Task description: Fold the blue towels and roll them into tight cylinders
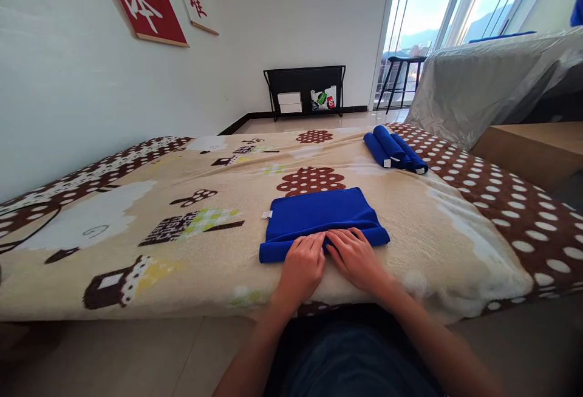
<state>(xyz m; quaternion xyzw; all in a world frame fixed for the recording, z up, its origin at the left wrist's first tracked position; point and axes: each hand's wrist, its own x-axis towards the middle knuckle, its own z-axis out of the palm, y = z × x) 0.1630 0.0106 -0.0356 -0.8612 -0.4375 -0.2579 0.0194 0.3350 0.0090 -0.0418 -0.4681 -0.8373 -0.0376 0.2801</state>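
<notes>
A blue cloth [319, 210] lies on the patterned blanket, its near edge rolled into a thick tube and its far part flat. A small white label sticks out at its left edge. My left hand [308, 258] rests on the middle of the roll, fingers together and curled over it. Close beside it, my right hand [355, 254] presses on the same roll with bent fingers. The fingertips of both hands nearly touch. Several rolled blue cloths [392, 147] are stacked farther back on the right, with white labels at their ends.
The blanket [182, 281] covers a low bed. Behind it stand a black rack [305, 81] with white boxes and a bag, and a black stool [401, 75] by the window. At the right are a plastic-covered piece of furniture [483, 69] and a brown box [528, 148].
</notes>
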